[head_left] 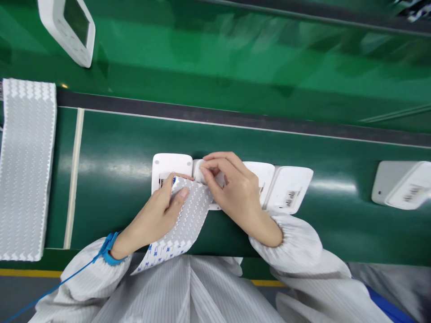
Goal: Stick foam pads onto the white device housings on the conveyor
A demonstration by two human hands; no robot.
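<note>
A sheet of small grey-white adhesive pads [193,220], its backing printed in blue, hangs from my left hand [158,220]. The thumb lies on top and the fingers are underneath. Just right of the sheet's upper edge, my right hand [239,193] has thumb and forefinger pinched together over a white device; whatever is between the fingertips is too small to make out. Several white plastic devices stand in a row, among them one at the left end [171,162] and a labelled one at the right end [289,188]. My hands hide much of the middle ones.
A stack of similar pad sheets [28,170] lies at the left, beyond a pale strip [74,179]. Another white device [402,185] rests at the right. One with a screen [69,31] is at upper left. A blue wrist strap [109,249] trails a cord.
</note>
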